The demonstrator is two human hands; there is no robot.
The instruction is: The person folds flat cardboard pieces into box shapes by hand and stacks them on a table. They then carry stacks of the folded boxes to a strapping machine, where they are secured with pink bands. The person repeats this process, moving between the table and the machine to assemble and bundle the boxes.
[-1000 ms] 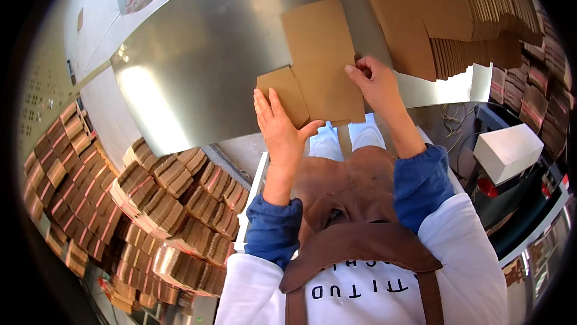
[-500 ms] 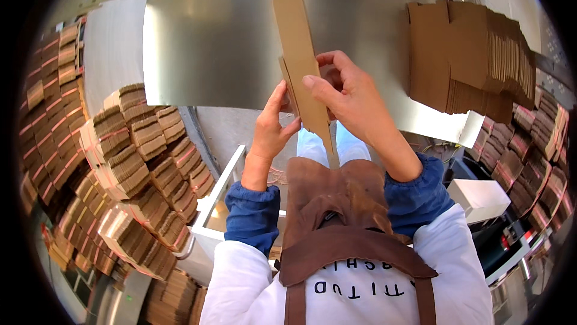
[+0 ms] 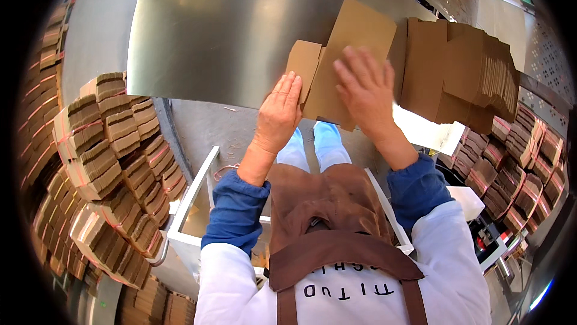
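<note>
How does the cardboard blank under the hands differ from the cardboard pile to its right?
The cardboard blank is a single flat sheet lying angled on the metal table, pressed by the left hand and right hand. The cardboard pile is many sheets stacked and fanned out, with no hand on it. Both are plain brown cardboard.

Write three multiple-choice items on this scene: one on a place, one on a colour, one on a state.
1. Where does the flat cardboard blank lie?
A. on the metal table
B. on the floor
C. on a chair

2. What colour is the apron?
A. green
B. brown
C. yellow

3. How is the right hand placed?
A. clenched in a fist
B. hanging at the side
C. spread flat on the blank

Key: 1 A, it rests on the shiny sheet; 2 B, bib and straps are brown; 3 C, fingers are splayed on the cardboard, left hand at its edge.
</note>
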